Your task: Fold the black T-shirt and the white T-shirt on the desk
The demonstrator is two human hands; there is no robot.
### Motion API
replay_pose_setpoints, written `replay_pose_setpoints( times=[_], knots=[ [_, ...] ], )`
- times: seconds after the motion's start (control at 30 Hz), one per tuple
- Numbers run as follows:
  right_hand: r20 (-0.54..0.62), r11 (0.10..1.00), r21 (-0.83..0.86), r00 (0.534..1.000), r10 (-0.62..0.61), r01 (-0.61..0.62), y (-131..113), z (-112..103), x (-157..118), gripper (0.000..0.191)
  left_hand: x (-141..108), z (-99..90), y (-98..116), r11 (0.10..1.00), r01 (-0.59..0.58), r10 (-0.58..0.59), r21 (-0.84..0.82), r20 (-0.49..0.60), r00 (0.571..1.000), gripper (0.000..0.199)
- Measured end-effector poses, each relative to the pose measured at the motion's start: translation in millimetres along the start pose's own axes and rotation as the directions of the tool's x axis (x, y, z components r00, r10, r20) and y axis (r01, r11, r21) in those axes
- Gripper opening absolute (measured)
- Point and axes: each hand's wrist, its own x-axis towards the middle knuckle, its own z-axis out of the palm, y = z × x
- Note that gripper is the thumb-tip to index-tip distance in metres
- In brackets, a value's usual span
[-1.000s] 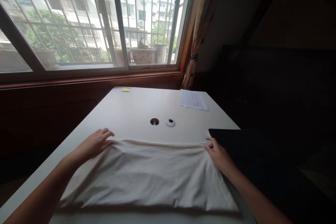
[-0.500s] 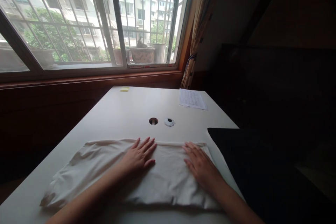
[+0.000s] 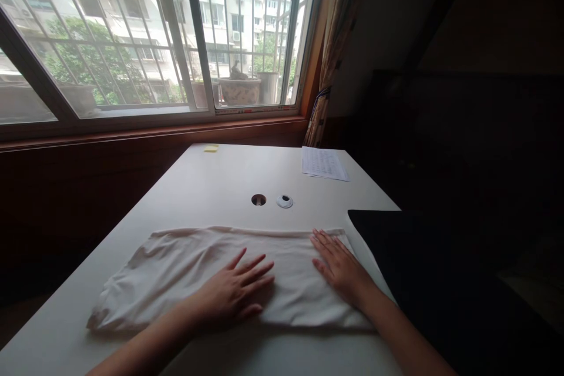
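Observation:
A white piece of cloth (image 3: 176, 270), folded into a long strip, lies across the near part of the white table (image 3: 211, 185). It looks like a garment, though its exact kind does not show. Soft wrinkles run over its left half. Over the cloth's middle, near its front edge, is my left hand (image 3: 240, 288) with fingers spread; whether it touches the fabric I cannot tell. My right hand (image 3: 337, 264) rests flat on the right end, its fingertips at the far folded edge. Neither hand grasps anything.
Beyond the cloth are a round cable hole (image 3: 258, 200) and its white cover ring (image 3: 284, 201). Printed papers (image 3: 325, 163) and a yellow sticky note (image 3: 211, 148) lie at the back. A black sheet (image 3: 423, 276) covers the right side. A barred window (image 3: 238, 41) stands behind.
My left hand has come back from the cloth's far edge toward its front, fingers spreading wider. My right hand stays on the right end. The cloth's front edge looks straighter.

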Motion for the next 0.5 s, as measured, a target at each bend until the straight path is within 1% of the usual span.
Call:
replay_pose_setpoints(
  times=[0.03,0.1,0.17,0.2,0.27,0.33,0.4,0.43,0.5],
  knots=[
    [-0.002,1.000,0.001,1.000,-0.011,0.011,3,-1,-1,0.055,-4,0.9,10,0.999,-0.020,0.021,-0.029,0.022,1.000,0.065],
    [-0.004,1.000,-0.016,1.000,0.004,-0.004,7,-4,-2,0.055,-13,3.3,24,0.998,-0.013,0.016,-0.058,0.049,0.999,0.068],
    [-0.022,0.998,-0.047,0.999,0.048,-0.049,1,-6,-2,0.054,-21,5.5,29,0.999,0.013,-0.010,-0.051,0.056,0.998,0.070],
    [-0.038,0.996,-0.056,0.997,0.067,-0.069,-7,-7,-2,0.053,-23,6.4,28,0.999,0.028,-0.027,-0.038,0.047,0.999,0.070],
    [-0.068,0.996,-0.047,0.996,0.066,-0.069,-30,-7,-1,0.053,-26,8.4,22,0.997,0.081,-0.081,0.009,0.000,0.997,0.069],
    [-0.070,1.000,-0.013,0.998,0.005,-0.006,-60,-5,-2,0.054,-28,11.9,8,0.980,0.182,-0.176,0.078,-0.085,0.981,0.066],
    [-0.041,0.997,0.019,0.996,-0.076,0.077,-88,-2,-5,0.058,-31,17.5,-9,0.942,0.302,-0.276,0.148,-0.171,0.946,0.064],
    [-0.015,0.993,0.032,0.994,-0.109,0.109,-97,0,-7,0.060,-34,20.5,-18,0.922,0.347,-0.312,0.173,-0.199,0.929,0.064],
    [0.047,0.988,0.051,0.988,-0.145,0.143,-107,2,-13,0.064,-43,25.1,-36,0.899,0.386,-0.346,0.206,-0.206,0.915,0.065]
  ],
)
